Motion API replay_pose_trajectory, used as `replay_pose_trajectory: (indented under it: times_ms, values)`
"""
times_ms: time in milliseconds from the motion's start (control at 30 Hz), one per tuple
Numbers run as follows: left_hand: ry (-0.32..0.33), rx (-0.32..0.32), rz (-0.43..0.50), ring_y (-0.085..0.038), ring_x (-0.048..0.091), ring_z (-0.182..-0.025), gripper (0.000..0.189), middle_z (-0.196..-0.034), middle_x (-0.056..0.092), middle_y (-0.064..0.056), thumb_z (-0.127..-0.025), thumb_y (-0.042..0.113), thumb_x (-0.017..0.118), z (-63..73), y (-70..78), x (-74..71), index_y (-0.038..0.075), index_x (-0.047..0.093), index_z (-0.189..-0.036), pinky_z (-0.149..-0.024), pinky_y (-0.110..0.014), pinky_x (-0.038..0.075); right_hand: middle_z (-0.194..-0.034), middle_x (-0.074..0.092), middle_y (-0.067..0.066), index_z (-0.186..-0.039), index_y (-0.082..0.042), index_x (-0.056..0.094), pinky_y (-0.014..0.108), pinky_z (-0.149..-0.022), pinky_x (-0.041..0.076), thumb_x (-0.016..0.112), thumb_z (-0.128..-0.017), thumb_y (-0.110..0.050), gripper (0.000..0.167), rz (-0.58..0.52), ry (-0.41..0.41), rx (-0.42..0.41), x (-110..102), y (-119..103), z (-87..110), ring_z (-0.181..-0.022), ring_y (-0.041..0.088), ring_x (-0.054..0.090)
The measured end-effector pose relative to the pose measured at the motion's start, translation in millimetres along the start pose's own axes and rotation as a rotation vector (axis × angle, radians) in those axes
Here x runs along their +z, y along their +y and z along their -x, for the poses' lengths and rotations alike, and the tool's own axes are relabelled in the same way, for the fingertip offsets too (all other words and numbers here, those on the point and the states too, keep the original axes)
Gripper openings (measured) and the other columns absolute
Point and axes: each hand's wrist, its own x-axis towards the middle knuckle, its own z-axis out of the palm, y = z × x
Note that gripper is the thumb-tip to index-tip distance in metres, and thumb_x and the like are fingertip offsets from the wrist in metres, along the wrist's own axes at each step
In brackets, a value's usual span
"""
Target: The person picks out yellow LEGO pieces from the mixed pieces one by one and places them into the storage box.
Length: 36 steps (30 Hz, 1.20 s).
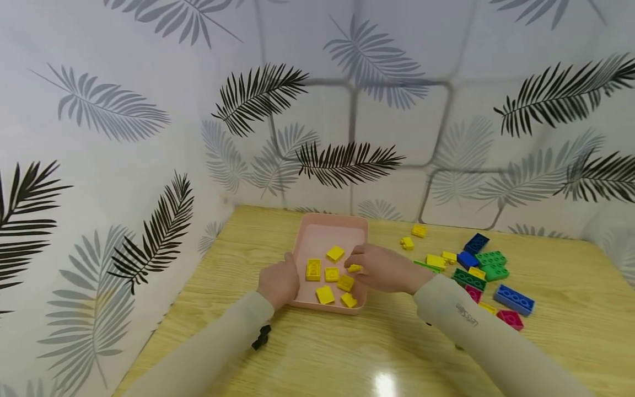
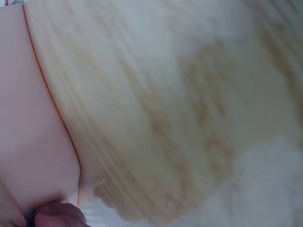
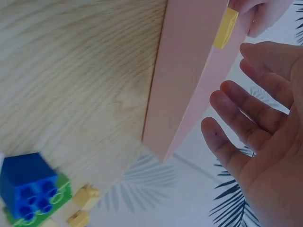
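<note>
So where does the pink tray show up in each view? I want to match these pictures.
Head: the pink tray sits just below centre, yellow bricks inside.
Left wrist: part of the tray fills the left edge.
Right wrist: its side wall slants down from top centre-right.
Shared landmark: the wood-grain tabletop beside the tray.

Left wrist view, cropped
Left hand (image 2: 60,216) and pink tray (image 2: 38,104) run past the edges (worktop (image 2: 161,127) blurred).
</note>
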Motion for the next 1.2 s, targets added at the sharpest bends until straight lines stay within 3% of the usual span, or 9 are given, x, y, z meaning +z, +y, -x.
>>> replay_pose_trajectory:
  times_ms: [233,667,800,967,1200]
  values:
    - [-0.038,-0.023,0.018,-0.017,0.057,-0.055,0.064,-0.071,0.061,-0.009,-0.102,0.026,0.057,0.6,-1.7,-3.1,-0.004,0.031,-0.152,-0.051,-0.035,0.05,-0.124,0.065,0.002,-0.124,-0.016,0.07,0.042,-0.096,0.053,0.074,-0.093,-0.021,0.032,-0.016,0.022,0.09,-5.0,6.6,30.9,-0.113,0.021,0.062]
    - [-0.027,-0.022,0.018,-0.017,0.055,-0.052,0.062,-0.066,0.058,-0.007,-0.103,0.026,0.053,-1.2,1.0,0.0,-0.003,0.03,-0.153,-0.05,-0.034,0.048,-0.123,0.063,0.002,-0.127,-0.016,0.067,0.037,-0.084,0.056,0.072,-0.094,-0.016,0.033,-0.04,0.021,0.223,-16.8,36.2,100.9,-0.105,0.02,0.066]
    - [-0.022,-0.019,0.026,-0.017,0.056,-0.052,0.06,-0.066,0.058,-0.008,-0.104,0.026,0.05,-0.8,0.3,-3.0,-0.004,0.03,-0.152,-0.05,-0.034,0.048,-0.121,0.064,0.006,-0.126,-0.015,0.068,0.036,-0.078,0.056,0.071,-0.093,-0.014,0.033,-0.05,-0.004,0.253,-18.8,48.2,116.0,-0.097,0.018,0.067]
    - [-0.027,-0.025,0.021,-0.017,0.057,-0.054,0.061,-0.07,0.058,-0.008,-0.103,0.025,0.053,-0.3,-0.6,-4.6,-0.004,0.031,-0.152,-0.05,-0.034,0.05,-0.122,0.067,0.006,-0.126,-0.014,0.069,0.043,-0.083,0.057,0.068,-0.094,-0.013,0.032,-0.091,-0.054,0.288,-21.2,58.4,129.7,-0.101,0.022,0.068]
    - [-0.03,-0.025,0.032,-0.018,0.058,-0.055,0.061,-0.074,0.061,-0.01,-0.102,0.026,0.055,0.3,2.0,-3.6,-0.004,0.033,-0.15,-0.052,-0.036,0.052,-0.115,0.069,0.001,-0.118,-0.016,0.072,0.041,-0.082,0.057,0.072,-0.092,-0.016,0.026,-0.082,-0.104,0.343,-21.6,64.6,150.9,-0.096,0.016,0.066]
